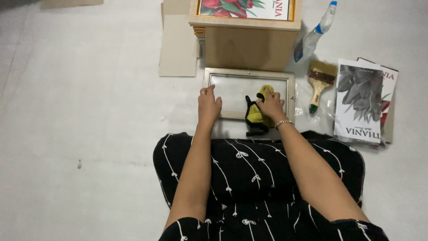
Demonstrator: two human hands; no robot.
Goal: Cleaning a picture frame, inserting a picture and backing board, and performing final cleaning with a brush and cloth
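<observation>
On the pale tiled floor (89,134) in front of me lie a picture frame (249,75), a stack of frames (249,44), a cardboard sheet (178,49), a spray bottle (314,33), a paintbrush (318,87) and flower prints (359,102).

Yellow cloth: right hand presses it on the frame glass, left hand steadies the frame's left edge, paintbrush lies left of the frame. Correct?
Not quite. The head view shows the paintbrush lying right of the frame, not left. The rest holds: the right hand presses the yellow cloth on the glass, and the left hand steadies the frame's left edge.
</observation>
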